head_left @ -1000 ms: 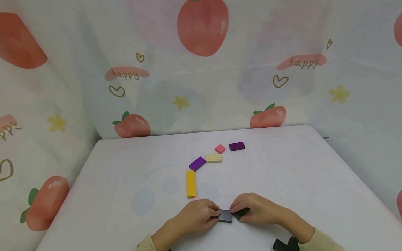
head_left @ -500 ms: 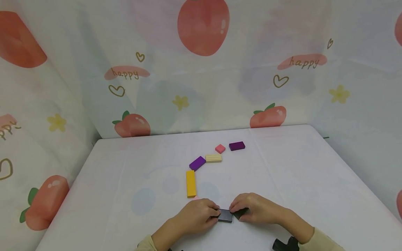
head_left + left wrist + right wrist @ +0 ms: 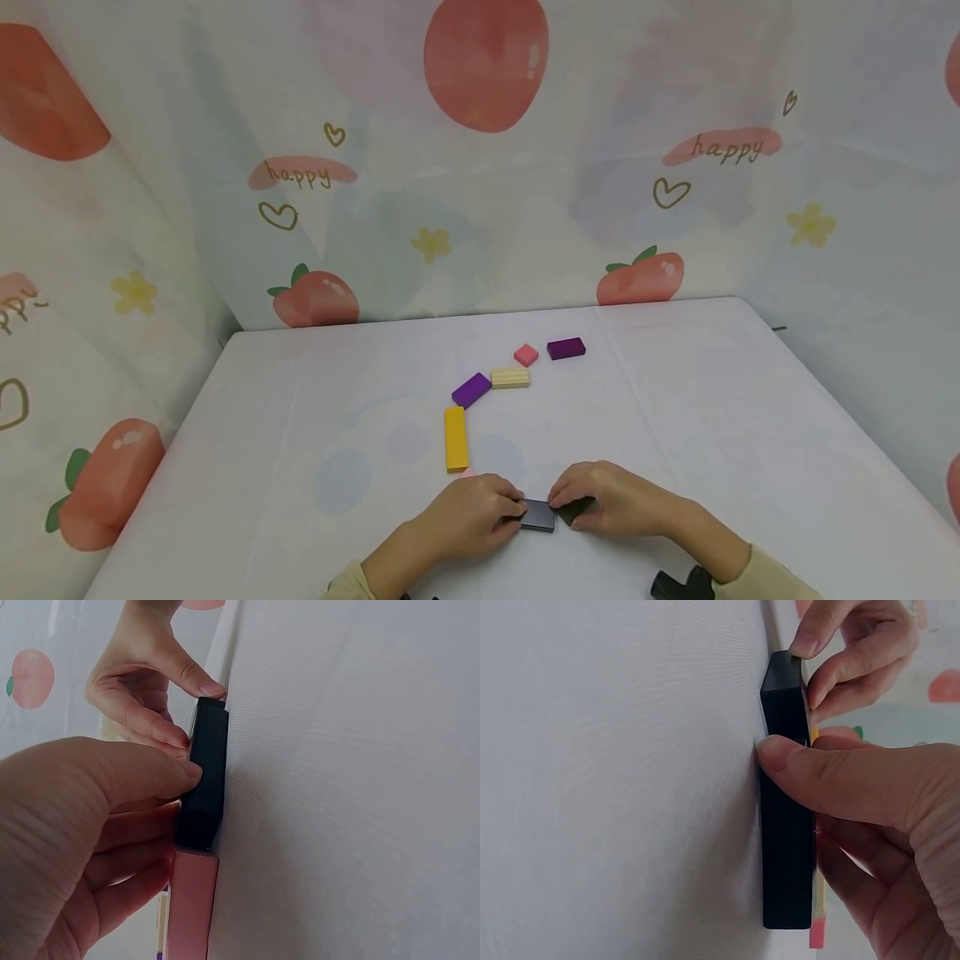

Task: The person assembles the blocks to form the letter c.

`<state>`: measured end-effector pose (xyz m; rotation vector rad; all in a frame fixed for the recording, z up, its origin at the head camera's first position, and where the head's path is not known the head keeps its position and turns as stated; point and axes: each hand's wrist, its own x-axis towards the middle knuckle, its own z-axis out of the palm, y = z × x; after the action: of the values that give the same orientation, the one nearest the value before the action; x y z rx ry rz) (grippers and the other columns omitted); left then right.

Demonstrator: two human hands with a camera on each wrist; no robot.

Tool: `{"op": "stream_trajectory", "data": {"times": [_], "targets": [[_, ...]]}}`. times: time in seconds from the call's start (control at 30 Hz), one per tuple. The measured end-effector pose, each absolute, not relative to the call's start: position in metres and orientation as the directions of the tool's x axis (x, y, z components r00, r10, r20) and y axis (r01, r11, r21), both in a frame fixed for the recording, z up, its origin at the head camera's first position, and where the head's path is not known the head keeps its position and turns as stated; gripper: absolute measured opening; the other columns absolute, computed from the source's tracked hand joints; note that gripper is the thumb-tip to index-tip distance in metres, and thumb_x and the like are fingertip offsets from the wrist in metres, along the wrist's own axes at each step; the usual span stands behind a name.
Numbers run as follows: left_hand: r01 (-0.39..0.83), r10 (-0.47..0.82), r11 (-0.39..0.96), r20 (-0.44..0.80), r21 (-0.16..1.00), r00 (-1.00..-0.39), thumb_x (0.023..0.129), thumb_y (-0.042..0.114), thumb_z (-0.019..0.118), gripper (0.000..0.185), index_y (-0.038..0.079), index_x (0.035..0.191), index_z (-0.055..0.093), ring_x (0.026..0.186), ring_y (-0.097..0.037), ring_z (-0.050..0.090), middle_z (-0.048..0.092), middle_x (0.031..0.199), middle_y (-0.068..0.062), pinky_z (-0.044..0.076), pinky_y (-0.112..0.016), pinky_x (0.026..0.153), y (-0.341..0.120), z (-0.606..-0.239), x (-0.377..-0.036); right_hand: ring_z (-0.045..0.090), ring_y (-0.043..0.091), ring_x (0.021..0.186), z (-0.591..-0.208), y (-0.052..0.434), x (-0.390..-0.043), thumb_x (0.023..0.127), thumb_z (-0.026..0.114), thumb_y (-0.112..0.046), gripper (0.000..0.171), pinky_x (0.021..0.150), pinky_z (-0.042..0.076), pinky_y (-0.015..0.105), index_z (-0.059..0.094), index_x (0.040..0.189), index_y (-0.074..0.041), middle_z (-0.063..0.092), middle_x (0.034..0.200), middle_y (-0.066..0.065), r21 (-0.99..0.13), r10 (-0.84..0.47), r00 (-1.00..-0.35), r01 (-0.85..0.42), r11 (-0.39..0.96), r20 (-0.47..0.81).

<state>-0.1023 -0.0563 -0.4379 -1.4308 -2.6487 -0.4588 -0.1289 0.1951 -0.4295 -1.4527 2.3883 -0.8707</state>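
Note:
My left hand (image 3: 474, 515) pinches a flat dark grey block (image 3: 537, 516) between thumb and fingers at the near middle of the table. To its right, my right hand (image 3: 617, 502) grips a black block (image 3: 574, 510), mostly covered by the fingers in the head view. The two dark blocks meet end to end at an angle, low on the cloth. In the left wrist view a pink block (image 3: 193, 900) adjoins the near end of the dark block; only a sliver of it shows past the left hand in the head view.
A yellow block (image 3: 456, 440) lies beyond the left hand. Farther back a purple block (image 3: 472, 390), a cream ridged block (image 3: 510, 379), a small pink block (image 3: 526, 355) and a dark purple block (image 3: 566, 348) continue the curved line. A black object (image 3: 682, 585) sits by the right sleeve.

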Motion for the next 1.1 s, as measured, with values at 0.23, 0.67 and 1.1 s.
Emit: {"op": "stream_trajectory", "data": {"times": [0.23,0.67,1.1], "targets": [[0.829,0.804,0.518,0.210,0.211,-0.556,0.084,0.023,0.067,0.020,0.014,0.100,0.073,0.093,-0.001,0.057,0.065,0.099,0.009,0.043,-0.013,0.083,-0.057,-0.438,-0.102,0.057,0.009,0.098,-0.430,0.195,-0.129,0.074,0.074,-0.003,0.028,0.082,0.049,0.030,0.070,0.101,-0.008,0.063,0.105,-0.005,-0.573,-0.866,-0.479,-0.754,0.322,0.144],[0.752,0.748,0.573,0.166,0.325,-0.642,0.085,0.029,0.065,0.034,0.012,0.114,0.064,0.104,-0.005,0.054,0.062,0.111,0.007,0.043,-0.021,0.089,-0.059,-0.439,-0.104,0.059,0.012,0.098,-0.417,0.200,-0.145,0.077,0.075,-0.022,0.035,0.083,0.049,0.032,0.066,0.107,-0.007,0.065,0.105,0.000,-0.614,-0.823,-0.524,-0.729,0.302,0.218],[0.705,0.677,0.628,0.216,0.330,-0.703,0.087,0.024,0.063,0.039,0.008,0.122,0.059,0.111,-0.013,0.053,0.059,0.119,-0.001,0.042,-0.026,0.092,-0.069,-0.420,-0.131,0.062,0.016,0.091,-0.398,0.195,-0.188,0.073,0.078,-0.013,0.031,0.075,0.052,0.037,0.068,0.102,-0.008,0.067,0.097,0.003,-0.536,-0.711,-0.583,-0.774,0.337,0.394]]}}
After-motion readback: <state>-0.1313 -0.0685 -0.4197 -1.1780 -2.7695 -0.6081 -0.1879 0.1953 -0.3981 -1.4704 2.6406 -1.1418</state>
